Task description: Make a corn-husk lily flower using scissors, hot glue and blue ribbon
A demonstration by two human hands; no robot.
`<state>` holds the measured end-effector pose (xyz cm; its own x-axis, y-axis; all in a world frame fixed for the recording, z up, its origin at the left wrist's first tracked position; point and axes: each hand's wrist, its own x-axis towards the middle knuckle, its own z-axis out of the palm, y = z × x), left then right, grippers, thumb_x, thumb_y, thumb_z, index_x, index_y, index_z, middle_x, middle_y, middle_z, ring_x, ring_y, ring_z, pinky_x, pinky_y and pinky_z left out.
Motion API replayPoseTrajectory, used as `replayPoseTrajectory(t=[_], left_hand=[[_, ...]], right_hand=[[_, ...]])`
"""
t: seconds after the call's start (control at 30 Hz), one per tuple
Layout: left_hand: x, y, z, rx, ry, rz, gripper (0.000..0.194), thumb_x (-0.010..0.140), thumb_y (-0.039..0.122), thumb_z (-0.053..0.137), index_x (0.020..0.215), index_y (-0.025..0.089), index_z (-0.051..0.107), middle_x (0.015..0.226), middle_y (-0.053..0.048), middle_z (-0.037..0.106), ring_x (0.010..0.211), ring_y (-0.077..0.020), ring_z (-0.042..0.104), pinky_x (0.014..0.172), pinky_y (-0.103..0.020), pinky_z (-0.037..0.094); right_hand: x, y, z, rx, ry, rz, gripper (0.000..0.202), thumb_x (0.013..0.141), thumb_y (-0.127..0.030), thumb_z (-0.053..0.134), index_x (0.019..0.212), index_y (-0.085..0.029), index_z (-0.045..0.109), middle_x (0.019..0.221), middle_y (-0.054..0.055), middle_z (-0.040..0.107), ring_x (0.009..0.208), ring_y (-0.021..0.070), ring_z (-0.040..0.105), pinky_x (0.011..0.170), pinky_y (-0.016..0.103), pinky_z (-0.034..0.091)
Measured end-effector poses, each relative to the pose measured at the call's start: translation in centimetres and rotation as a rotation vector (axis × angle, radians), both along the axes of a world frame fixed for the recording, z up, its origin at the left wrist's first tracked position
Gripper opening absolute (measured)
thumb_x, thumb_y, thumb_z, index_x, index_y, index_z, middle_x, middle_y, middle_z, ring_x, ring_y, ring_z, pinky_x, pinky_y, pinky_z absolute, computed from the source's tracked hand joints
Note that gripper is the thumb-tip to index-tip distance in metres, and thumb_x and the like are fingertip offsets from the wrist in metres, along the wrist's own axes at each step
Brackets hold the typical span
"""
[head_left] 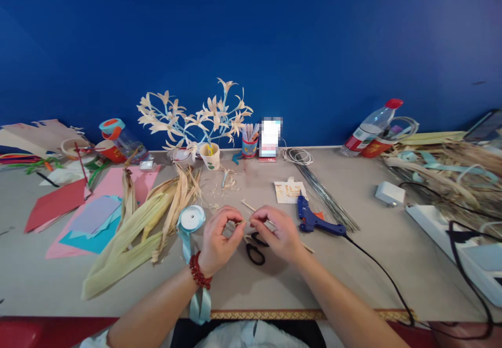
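Observation:
Close together at the middle of the table, my left hand and my right hand are both closed in a pinch, fingertips almost touching. Something tiny and pale shows at the fingertips, too small to name. Beneath them lie black-handled scissors, partly covered by my hands. A thin pale stick runs under my right hand. Beside my left hand is a roll of light blue ribbon, its tail passing under my wrist. To the right lies a blue glue gun with its nozzle by a glue-stained white card.
Dried corn husks and coloured paper spread on the left. Behind stand husk flowers in a paper cup, a pen holder and a phone. Wires, a power strip and a tilted bottle are right.

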<state>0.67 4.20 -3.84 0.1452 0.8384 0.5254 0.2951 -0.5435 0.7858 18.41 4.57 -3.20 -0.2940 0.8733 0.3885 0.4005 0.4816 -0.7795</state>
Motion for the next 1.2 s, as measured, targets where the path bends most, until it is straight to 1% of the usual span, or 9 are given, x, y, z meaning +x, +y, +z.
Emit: replayPoseTrajectory(t=[0.4, 0.77, 0.83, 0.97, 1.07, 1.2], left_hand=[[-0.07, 0.00, 0.20, 0.003, -0.026, 0.018, 0.006, 0.081, 0.014, 0.059, 0.083, 0.019, 0.058, 0.079, -0.002, 0.061, 0.077, -0.0159, 0.060, 0.071, -0.029, 0.050], [-0.27, 0.08, -0.06, 0.011, -0.005, 0.039, 0.006, 0.081, 0.013, 0.059, 0.082, 0.019, 0.058, 0.080, -0.002, 0.061, 0.078, -0.0156, 0.060, 0.073, -0.029, 0.050], [-0.25, 0.02, -0.23, -0.013, -0.005, 0.044, 0.007, 0.082, 0.014, 0.059, 0.087, 0.019, 0.058, 0.083, -0.003, 0.062, 0.080, -0.0158, 0.061, 0.075, -0.029, 0.050], [-0.25, -0.09, -0.23, -0.073, 0.025, 0.013, 0.019, 0.083, 0.016, 0.060, 0.102, 0.019, 0.059, 0.094, -0.005, 0.064, 0.085, -0.0161, 0.062, 0.078, -0.029, 0.050], [-0.33, -0.05, 0.12, -0.040, 0.051, -0.016, 0.012, 0.085, 0.015, 0.058, 0.096, 0.019, 0.061, 0.090, -0.003, 0.065, 0.084, -0.0152, 0.061, 0.077, -0.027, 0.048], [-0.37, 0.08, 0.45, -0.027, 0.093, -0.001, 0.007, 0.086, 0.014, 0.055, 0.086, 0.019, 0.060, 0.077, 0.000, 0.061, 0.073, -0.0128, 0.058, 0.070, -0.025, 0.045]], right_hand=[[0.13, 0.01, 0.13, 0.004, -0.006, -0.016, 0.014, 0.094, -0.030, 0.051, 0.083, -0.023, 0.056, 0.074, 0.002, 0.064, 0.069, 0.0170, 0.059, 0.067, 0.028, 0.044], [0.10, 0.00, 0.06, 0.050, 0.013, -0.044, 0.012, 0.093, -0.028, 0.053, 0.083, -0.021, 0.057, 0.073, 0.002, 0.065, 0.067, 0.0160, 0.060, 0.065, 0.027, 0.045], [0.10, 0.04, -0.05, 0.070, 0.017, -0.044, 0.012, 0.093, -0.027, 0.053, 0.084, -0.021, 0.057, 0.074, 0.002, 0.065, 0.067, 0.0157, 0.060, 0.065, 0.027, 0.045], [0.17, 0.12, -0.33, 0.082, 0.015, -0.048, 0.011, 0.093, -0.026, 0.053, 0.085, -0.021, 0.057, 0.075, 0.002, 0.065, 0.068, 0.0156, 0.059, 0.066, 0.027, 0.045], [0.20, 0.15, -0.50, 0.079, 0.005, -0.054, 0.010, 0.092, -0.026, 0.053, 0.085, -0.021, 0.058, 0.075, 0.002, 0.065, 0.069, 0.0162, 0.059, 0.066, 0.027, 0.045], [0.18, 0.26, -0.63, 0.075, -0.023, -0.052, 0.011, 0.092, -0.027, 0.053, 0.084, -0.021, 0.058, 0.074, 0.002, 0.064, 0.068, 0.0168, 0.059, 0.066, 0.027, 0.044]])
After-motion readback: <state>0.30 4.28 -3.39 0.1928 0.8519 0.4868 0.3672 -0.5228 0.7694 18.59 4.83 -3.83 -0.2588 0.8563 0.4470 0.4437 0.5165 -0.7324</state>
